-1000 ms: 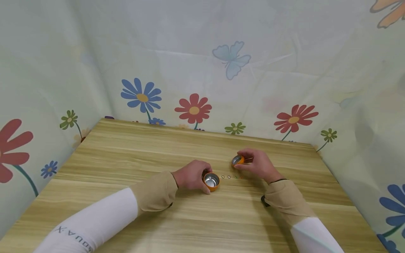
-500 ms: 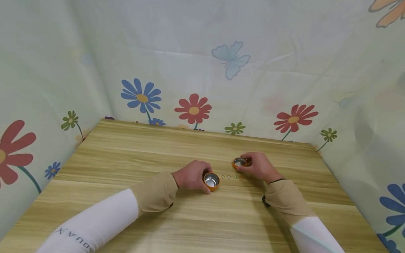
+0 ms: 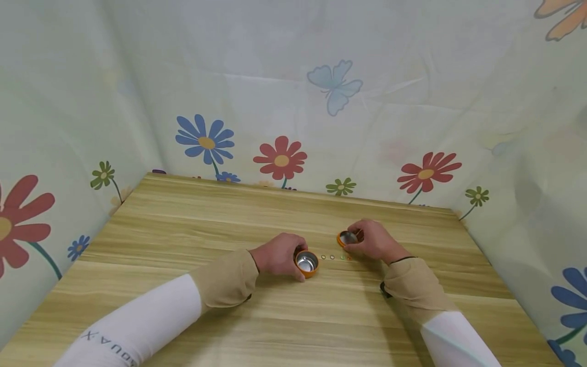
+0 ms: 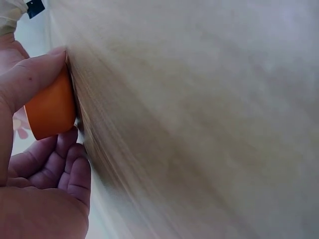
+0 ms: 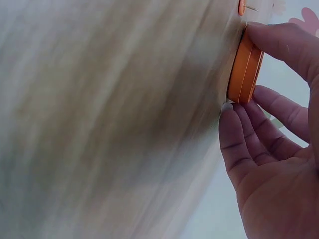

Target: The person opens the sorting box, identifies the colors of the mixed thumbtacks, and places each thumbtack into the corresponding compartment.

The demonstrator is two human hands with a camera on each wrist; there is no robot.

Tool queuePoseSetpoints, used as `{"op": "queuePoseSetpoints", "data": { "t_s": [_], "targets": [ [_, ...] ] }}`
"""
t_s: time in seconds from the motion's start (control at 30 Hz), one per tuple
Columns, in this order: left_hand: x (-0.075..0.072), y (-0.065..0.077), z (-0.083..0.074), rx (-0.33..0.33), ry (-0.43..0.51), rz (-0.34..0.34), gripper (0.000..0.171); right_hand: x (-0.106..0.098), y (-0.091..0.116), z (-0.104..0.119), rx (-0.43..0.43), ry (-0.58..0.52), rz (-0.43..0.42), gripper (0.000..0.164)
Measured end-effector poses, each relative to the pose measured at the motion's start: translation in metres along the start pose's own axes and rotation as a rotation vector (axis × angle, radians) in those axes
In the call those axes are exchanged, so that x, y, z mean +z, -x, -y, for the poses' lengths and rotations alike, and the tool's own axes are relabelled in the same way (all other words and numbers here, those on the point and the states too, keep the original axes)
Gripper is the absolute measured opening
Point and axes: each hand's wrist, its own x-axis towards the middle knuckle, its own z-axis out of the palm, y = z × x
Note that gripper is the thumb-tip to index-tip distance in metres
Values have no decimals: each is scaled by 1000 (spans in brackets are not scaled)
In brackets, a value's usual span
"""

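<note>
My left hand point(image 3: 277, 255) grips a small round orange tin point(image 3: 306, 263), mouth up, with a bare shiny metal inside. In the left wrist view the thumb and fingers curve around the orange wall of the tin point(image 4: 52, 110), its base right at the tabletop. To the right and slightly farther back, my right hand point(image 3: 375, 242) pinches a shallow orange lid point(image 3: 347, 238) by its edge, silvery inside facing up. The right wrist view has the thumb on one side of the lid point(image 5: 243, 67) and fingertips on the other, close against the table.
Between the hands, several tiny disc-like pieces point(image 3: 332, 257) lie in a row on the wood-grain table point(image 3: 220, 219). One, an orange thumbtack point(image 5: 242, 7), points its pin up beside the lid. A flower-printed curtain point(image 3: 257, 92) encloses the table's back and sides.
My right hand has lowered the lid, which was tilted, toward the tabletop and turned it flatter. The left hand and the tin have stayed in place.
</note>
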Motion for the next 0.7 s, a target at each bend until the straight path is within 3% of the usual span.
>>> {"op": "queuePoseSetpoints", "data": {
  "t_s": [0.7],
  "targets": [
    [0, 2, 0, 16, -21, -3, 51, -1, -2, 3, 25, 7, 6, 47]
  ]
}}
